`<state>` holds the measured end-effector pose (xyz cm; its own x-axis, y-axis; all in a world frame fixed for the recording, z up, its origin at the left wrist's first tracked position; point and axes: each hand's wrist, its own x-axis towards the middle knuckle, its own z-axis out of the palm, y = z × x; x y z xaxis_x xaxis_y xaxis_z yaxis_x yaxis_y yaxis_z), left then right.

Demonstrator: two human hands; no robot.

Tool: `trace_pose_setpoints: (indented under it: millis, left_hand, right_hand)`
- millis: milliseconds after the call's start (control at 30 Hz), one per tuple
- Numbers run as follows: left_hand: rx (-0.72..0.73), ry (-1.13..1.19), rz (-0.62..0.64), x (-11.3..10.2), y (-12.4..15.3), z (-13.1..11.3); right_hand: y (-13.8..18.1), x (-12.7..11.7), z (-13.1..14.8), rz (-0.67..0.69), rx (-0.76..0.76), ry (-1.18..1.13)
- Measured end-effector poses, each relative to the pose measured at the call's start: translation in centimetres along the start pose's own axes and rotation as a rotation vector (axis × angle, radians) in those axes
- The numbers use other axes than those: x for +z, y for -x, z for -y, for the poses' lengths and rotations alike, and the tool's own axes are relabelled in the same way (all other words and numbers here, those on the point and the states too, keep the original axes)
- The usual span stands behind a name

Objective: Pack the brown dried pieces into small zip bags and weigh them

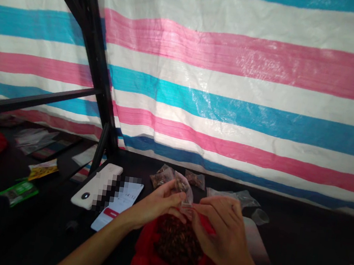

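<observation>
A small clear plastic bag [183,185] with brown contents is pinched between my two hands, its mouth toward me. My left hand [166,199] has its fingers curled round the bag's left side. On the other side, my right hand [223,224] grips the mouth edge between thumb and fingers. Under both hands lies an open red plastic bag [142,257], filled with small dark brown pieces [176,242]. More filled small bags [195,179] lie just behind on the black table. Part of a flat silvery plate [258,245] shows beyond my right wrist.
Clear plastic bags [247,198] and a small clear cup [260,216] lie back right. To the left are a phone [121,203], a white device [95,187], a green packet [18,193] and a yellow packet [43,169]. A black metal frame [97,57] stands before striped sheeting [240,53].
</observation>
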<state>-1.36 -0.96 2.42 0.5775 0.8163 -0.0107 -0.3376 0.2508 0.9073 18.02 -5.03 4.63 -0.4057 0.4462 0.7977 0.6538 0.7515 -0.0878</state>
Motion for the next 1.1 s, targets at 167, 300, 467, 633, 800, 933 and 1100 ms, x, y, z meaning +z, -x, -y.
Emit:
trace_pose_setpoints:
  millis: [167,300,467,633,800,933,1100]
  left_hand:
    - [0.036,-0.219,0.091,0.1,0.5,-0.6]
    - [0.070,-0.711,0.158,0.2,1.1,-0.5]
    - [0.052,-0.955,0.145,0.2,1.3,-0.6]
    - [0.015,-0.894,0.161,-0.1,1.1,-0.6]
    - [0.037,-0.779,0.145,-0.1,1.0,-0.2]
    - [0.057,-0.765,0.133,-0.1,0.8,-0.2]
    - [0.086,-0.731,0.109,0.0,0.6,-0.1]
  right_hand:
    - [0.2,-1.1,-0.8,0.034,0.045,-0.080]
    - [0.3,-1.2,-1.1,0.152,0.105,-0.087]
    - [0.2,-0.1,-1.0,0.215,0.084,-0.166]
    - [0.4,0.0,-1.2,0.156,-0.012,-0.121]
    - [0.5,-0.2,-1.2,0.139,-0.033,-0.115]
    - [0.4,-0.3,-1.3,0.129,0.023,-0.100]
    - [0.5,-1.0,-1.6,0.183,0.057,-0.136]
